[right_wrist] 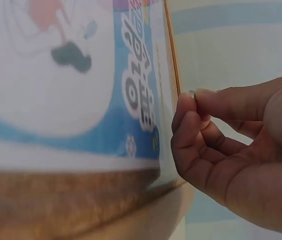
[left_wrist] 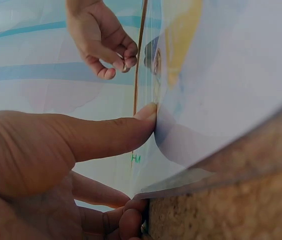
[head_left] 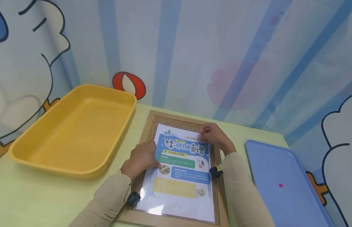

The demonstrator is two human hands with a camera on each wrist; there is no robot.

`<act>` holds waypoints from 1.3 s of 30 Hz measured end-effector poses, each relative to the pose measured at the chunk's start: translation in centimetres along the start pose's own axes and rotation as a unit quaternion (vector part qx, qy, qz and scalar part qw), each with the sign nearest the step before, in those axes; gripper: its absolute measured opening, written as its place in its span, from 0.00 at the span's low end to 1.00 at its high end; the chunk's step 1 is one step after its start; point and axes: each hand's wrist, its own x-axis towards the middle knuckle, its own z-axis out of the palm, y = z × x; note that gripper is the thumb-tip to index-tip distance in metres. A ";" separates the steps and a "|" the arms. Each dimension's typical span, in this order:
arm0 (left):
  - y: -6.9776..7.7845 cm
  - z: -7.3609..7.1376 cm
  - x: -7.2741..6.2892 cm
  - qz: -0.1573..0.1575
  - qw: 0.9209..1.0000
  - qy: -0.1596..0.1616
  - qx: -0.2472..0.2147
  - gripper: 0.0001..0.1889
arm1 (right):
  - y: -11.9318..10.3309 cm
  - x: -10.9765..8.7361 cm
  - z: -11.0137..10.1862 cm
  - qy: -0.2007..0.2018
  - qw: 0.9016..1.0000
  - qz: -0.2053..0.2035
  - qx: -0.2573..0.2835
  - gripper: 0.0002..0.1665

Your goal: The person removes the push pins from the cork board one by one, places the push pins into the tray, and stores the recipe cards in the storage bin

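A printed poster [head_left: 181, 189] with a glossy face lies on a wood-framed cork board [head_left: 152, 126]. My left hand [head_left: 142, 158] rests at the poster's left edge. In the left wrist view its straight thumb [left_wrist: 116, 134] presses the sheet, and the other fingers touch near the edge, partly hidden. Near the poster's top right corner, my right hand [head_left: 215, 137] pinches a small pushpin between thumb and index finger; in the right wrist view only a sliver of the pushpin [right_wrist: 194, 95] shows. A green pushpin [head_left: 169, 131] sits at the poster's top left.
A deep yellow tray [head_left: 130, 101] stands left of the board. To the right lies a blue tray [head_left: 266, 154] with one pink pushpin [head_left: 280, 185] on it. Behind the pale green table [head_left: 20, 192], a striped cartoon-printed curtain [head_left: 187, 56] hangs close to the board's far edge.
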 end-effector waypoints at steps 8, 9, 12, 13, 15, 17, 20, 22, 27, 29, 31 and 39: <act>0.0 0.0 0.0 0.000 1.000 0.000 -0.001 0.33 | 2.1 -1.0 -2.2 -0.010 0.999 0.002 0.052 0.04; 0.0 0.0 0.0 0.001 1.000 0.000 0.000 0.33 | 2.4 -1.1 -2.5 -0.010 0.998 0.003 0.057 0.04; 0.1 -0.1 0.0 0.001 1.000 -0.001 -0.003 0.33 | 3.4 -1.6 -3.8 -0.020 0.996 0.004 0.081 0.04; 0.1 -0.1 0.0 0.001 1.000 -0.002 -0.003 0.33 | 3.8 -1.8 -4.2 -0.026 0.996 0.002 0.090 0.05; 0.1 -0.1 0.0 0.000 1.000 -0.004 -0.002 0.33 | 4.5 -2.4 -5.3 -0.037 0.994 -0.003 0.107 0.05; 0.1 -0.1 0.0 -0.001 1.000 -0.006 -0.001 0.33 | 5.3 -3.0 -6.3 -0.050 0.991 -0.010 0.126 0.04; 0.1 -0.2 0.0 -0.001 1.000 -0.008 -0.003 0.32 | 6.4 -3.9 -7.8 -0.062 0.989 -0.010 0.134 0.04; 0.0 -0.2 0.0 0.001 1.000 -0.008 -0.005 0.32 | 7.3 -4.4 -8.7 -0.066 0.988 -0.008 0.137 0.04; 0.0 -0.3 0.0 0.001 1.000 -0.009 -0.009 0.32 | 9.7 -5.8 -10.7 -0.071 0.988 0.001 0.138 0.03; 0.0 -0.3 -0.1 0.001 1.000 -0.009 -0.007 0.31 | 10.8 -6.5 -11.4 -0.071 0.988 0.007 0.136 0.03; 0.0 -0.3 0.0 0.002 1.000 -0.010 -0.004 0.31 | 12.0 -7.2 -12.2 -0.069 0.988 0.014 0.135 0.03; 0.0 -0.4 -0.1 0.005 1.000 -0.015 -0.004 0.33 | 15.9 -10.3 -15.5 -0.055 0.989 0.045 0.130 0.08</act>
